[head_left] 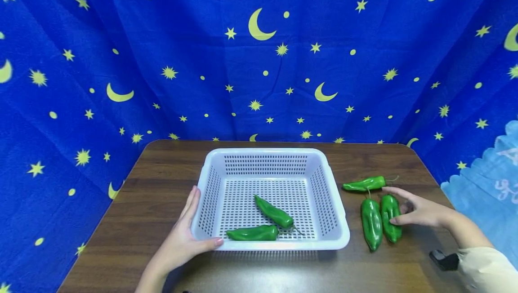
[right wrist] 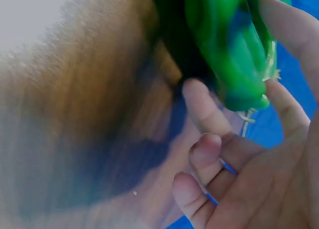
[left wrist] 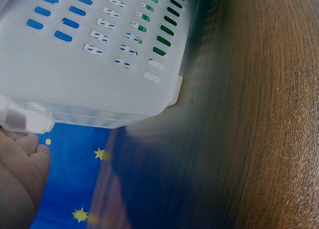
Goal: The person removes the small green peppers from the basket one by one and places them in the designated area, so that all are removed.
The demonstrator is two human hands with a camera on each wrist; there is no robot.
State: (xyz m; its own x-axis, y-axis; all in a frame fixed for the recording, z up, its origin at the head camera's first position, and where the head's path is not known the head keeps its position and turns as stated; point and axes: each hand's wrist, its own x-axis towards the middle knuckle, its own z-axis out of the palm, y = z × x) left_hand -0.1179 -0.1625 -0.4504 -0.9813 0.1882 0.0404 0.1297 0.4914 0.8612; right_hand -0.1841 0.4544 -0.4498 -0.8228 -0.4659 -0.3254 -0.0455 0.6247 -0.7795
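The left hand [head_left: 183,239] grips the basket [head_left: 327,189] at its near left corner. Right of the basket, the right hand [head_left: 421,210] spreads round one pepper [head_left: 389,225] (gripped or not, I cannot tell) near two other peppers [head_left: 371,225]; two more peppers [head_left: 255,233] lie inside the basket.

The peppers [head_left: 371,224] look glossy, the basket [head_left: 267,245] smooth plastic, the table [head_left: 133,221] wood-grained.

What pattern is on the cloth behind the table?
The cloth has yellow moons, stars and dots, clearest in the head view.
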